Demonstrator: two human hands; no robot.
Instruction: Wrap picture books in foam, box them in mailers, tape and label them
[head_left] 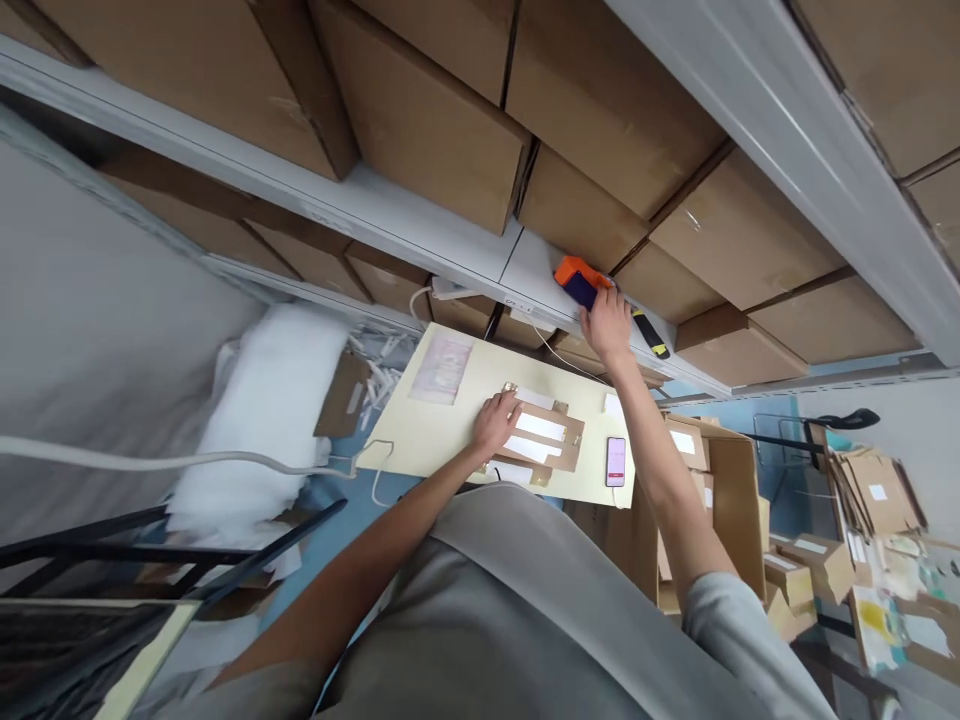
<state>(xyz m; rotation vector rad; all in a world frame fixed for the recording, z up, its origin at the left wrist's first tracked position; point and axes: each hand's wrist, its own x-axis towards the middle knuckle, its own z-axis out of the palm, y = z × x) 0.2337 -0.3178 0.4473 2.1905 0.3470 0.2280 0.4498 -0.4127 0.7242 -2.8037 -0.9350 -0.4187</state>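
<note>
My left hand (496, 420) rests with its fingers laid out on the left end of a flat cardboard box (570, 445), which has white labels on top. Other labelled boxes lie under or beside it on the cream table. My right hand (607, 322) reaches up to the shelf, its fingers closed around the right end of an orange device (574, 268) with a dark blue face. Part of that device is hidden by the hand. Just right of the hand, a black and yellow utility knife (651, 333) lies on the shelf edge.
A phone (616, 461) with a lit screen and a patterned sheet (441, 368) lie on the table (397, 440). Large cartons (442, 120) fill the shelf (450, 215) above. White wrapping material (262, 400) stands at left; an open carton (735, 500) stands at right. Cables cross the left side.
</note>
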